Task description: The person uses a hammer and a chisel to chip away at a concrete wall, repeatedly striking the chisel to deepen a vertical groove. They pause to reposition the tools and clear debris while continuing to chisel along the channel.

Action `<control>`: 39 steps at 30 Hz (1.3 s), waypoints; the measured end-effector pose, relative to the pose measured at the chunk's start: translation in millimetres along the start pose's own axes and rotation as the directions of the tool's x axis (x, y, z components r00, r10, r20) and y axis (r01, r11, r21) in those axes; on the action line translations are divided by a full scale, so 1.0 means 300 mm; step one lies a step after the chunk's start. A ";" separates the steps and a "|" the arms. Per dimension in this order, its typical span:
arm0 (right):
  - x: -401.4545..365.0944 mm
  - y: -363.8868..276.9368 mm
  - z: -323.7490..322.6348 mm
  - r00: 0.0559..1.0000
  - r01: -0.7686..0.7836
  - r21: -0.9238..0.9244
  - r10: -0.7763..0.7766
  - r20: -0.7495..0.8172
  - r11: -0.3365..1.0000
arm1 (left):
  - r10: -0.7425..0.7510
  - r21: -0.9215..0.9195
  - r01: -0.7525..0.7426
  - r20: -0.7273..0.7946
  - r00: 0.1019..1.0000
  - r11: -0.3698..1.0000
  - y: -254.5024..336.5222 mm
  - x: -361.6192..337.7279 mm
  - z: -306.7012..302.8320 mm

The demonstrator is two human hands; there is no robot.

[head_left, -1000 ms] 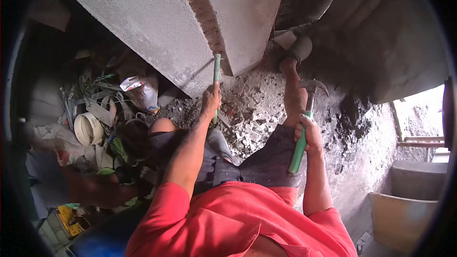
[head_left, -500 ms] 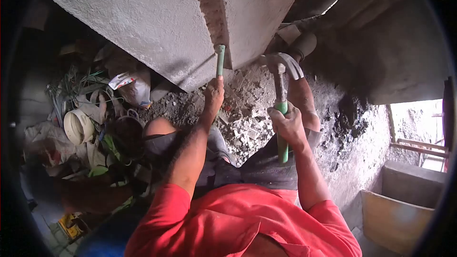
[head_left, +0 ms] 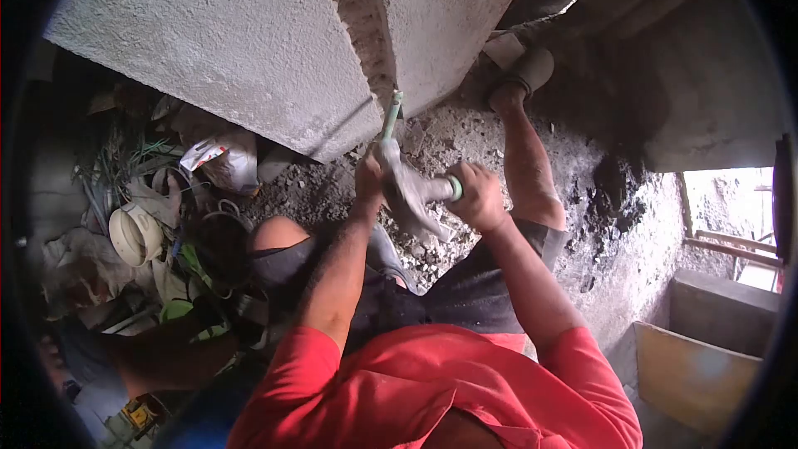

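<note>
My left hand (head_left: 368, 176) is wrapped round a green rod-like chisel (head_left: 391, 116), whose upper end meets the lower end of a rough groove (head_left: 357, 25) cut in the grey plastered wall (head_left: 224, 41). In my right hand (head_left: 480, 198) is a claw hammer, gripped by its green handle. Blurred by motion, the hammer's metal head (head_left: 403, 187) lies right beside my left hand and overlaps the chisel's lower part, which is hidden.
Broken rubble (head_left: 424, 254) covers the ground between my legs. A white plastic container (head_left: 135, 234), bags and other clutter lie at the left. Part of another person's limb (head_left: 166, 357) shows lower left. A concrete basin (head_left: 698, 374) stands at the right.
My right hand has swung the hammer left and down, from upright beside the chisel to across my left hand. The chisel's upper end sits slightly lower and further right in view.
</note>
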State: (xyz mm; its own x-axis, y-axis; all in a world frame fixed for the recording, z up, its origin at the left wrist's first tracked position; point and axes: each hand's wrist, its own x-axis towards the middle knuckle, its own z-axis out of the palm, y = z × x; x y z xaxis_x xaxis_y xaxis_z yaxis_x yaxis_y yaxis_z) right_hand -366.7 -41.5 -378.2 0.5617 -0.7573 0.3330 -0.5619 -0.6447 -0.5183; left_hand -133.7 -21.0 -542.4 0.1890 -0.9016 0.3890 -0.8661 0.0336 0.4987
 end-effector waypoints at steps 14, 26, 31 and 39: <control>0.073 0.095 0.144 0.893 -0.447 0.065 0.441 0.086 0.892 | -0.242 -0.225 0.261 0.109 0.964 0.939 0.069 0.052 -0.072; 0.141 0.080 0.143 0.772 -0.606 -0.028 0.596 0.221 0.795 | -0.360 -0.274 0.380 0.121 0.925 0.883 0.135 0.082 -0.110; 0.099 0.050 0.103 0.759 -0.650 0.212 0.635 0.142 0.730 | -0.586 -0.193 0.749 0.511 0.629 0.634 0.169 0.057 -0.151; -0.041 0.005 -0.089 0.559 -0.732 0.640 0.743 0.367 0.234 | -0.521 -0.192 0.613 0.372 0.768 0.767 0.276 -0.120 -0.162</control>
State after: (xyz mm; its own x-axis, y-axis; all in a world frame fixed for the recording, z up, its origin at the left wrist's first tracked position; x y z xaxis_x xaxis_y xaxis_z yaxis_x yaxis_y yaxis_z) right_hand -390.8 -36.0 -361.9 0.1192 -0.8644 -0.4884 -0.1539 0.4699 -0.8692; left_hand -189.8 35.2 -477.5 0.4240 -0.8706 -0.2495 -0.4596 -0.4442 0.7691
